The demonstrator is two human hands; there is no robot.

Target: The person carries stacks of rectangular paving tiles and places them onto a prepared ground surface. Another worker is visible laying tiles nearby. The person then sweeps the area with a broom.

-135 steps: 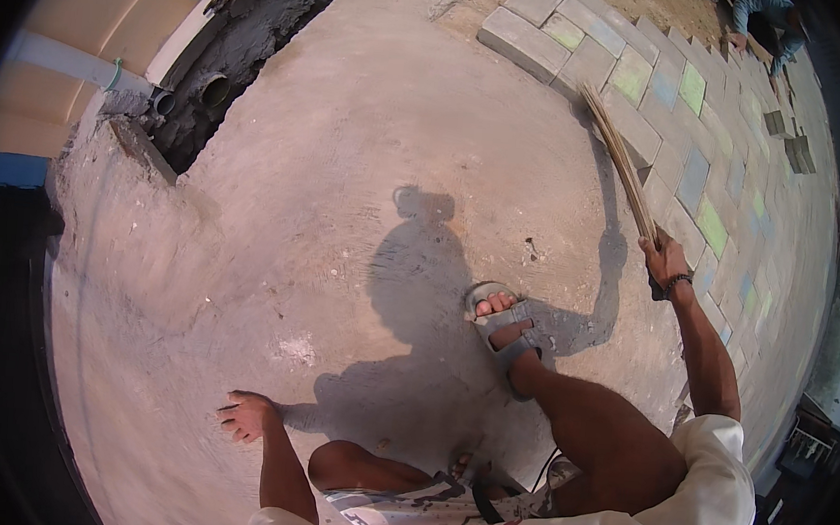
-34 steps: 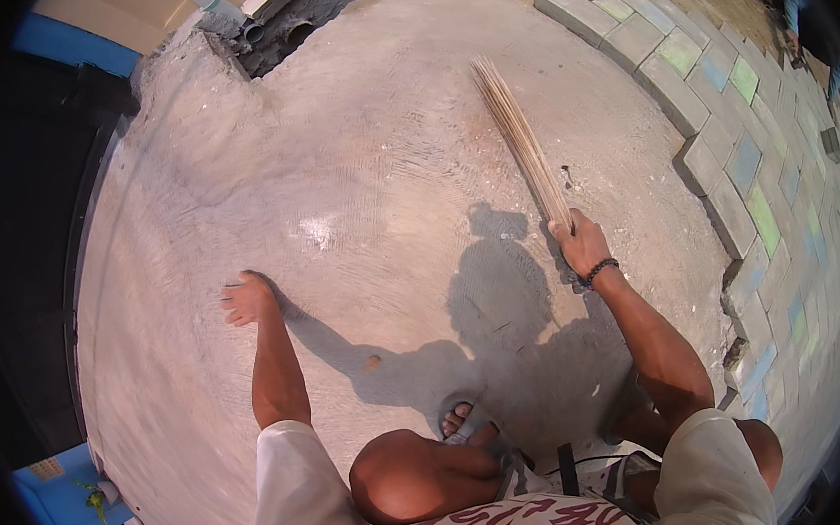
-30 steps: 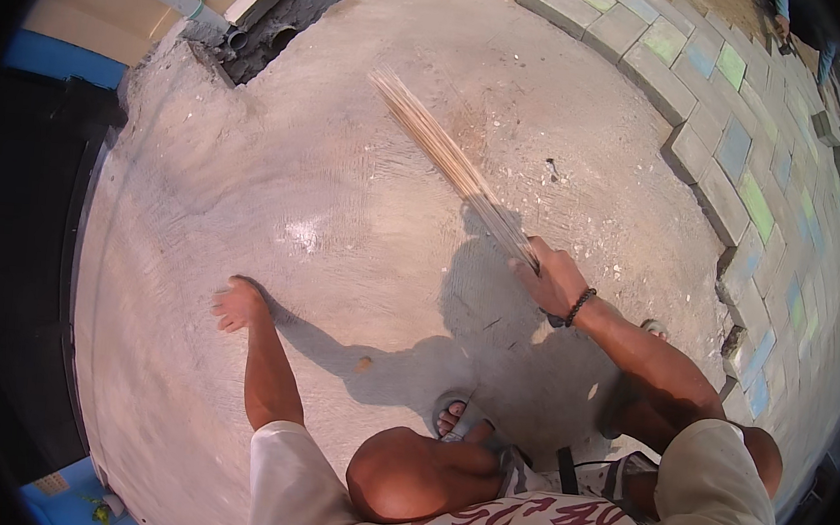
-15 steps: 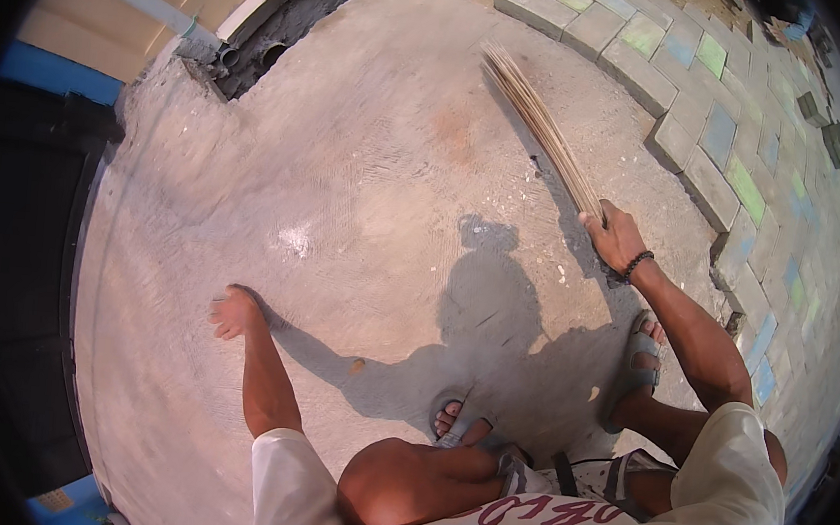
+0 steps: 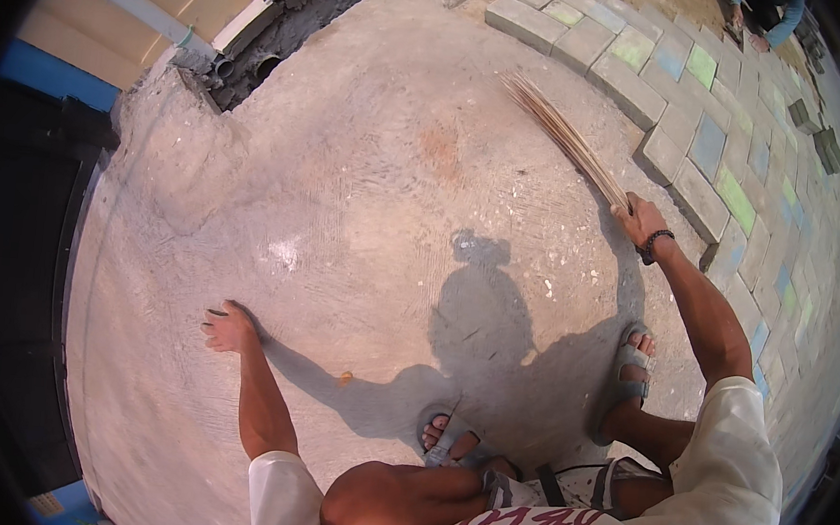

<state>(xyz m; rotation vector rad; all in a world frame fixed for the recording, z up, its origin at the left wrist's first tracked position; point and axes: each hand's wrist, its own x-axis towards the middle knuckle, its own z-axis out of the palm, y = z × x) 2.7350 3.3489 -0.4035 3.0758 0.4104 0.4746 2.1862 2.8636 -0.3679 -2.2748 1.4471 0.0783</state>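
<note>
My right hand, a dark beaded bracelet at its wrist, grips a stick broom by its near end. The bundle of thin tan sticks points away and to the left, over the rough concrete floor. It looks lifted off the ground, with its shadow apart from the hand. On the other side, my left hand is stretched out over the concrete with its fingers spread, holding nothing. Small pale crumbs lie scattered on the floor, between the broom and my shadow.
Stepped paving blocks, some tinted green or blue, border the concrete at right. Two loose blocks sit on them. Another person's sleeve shows at the far right. A trench with pipe ends runs along the far left wall; a dark door stands left.
My right hand and the broom have moved right and slightly up off the floor. My left hand has shifted slightly nearer. More of the other person has come into view.
</note>
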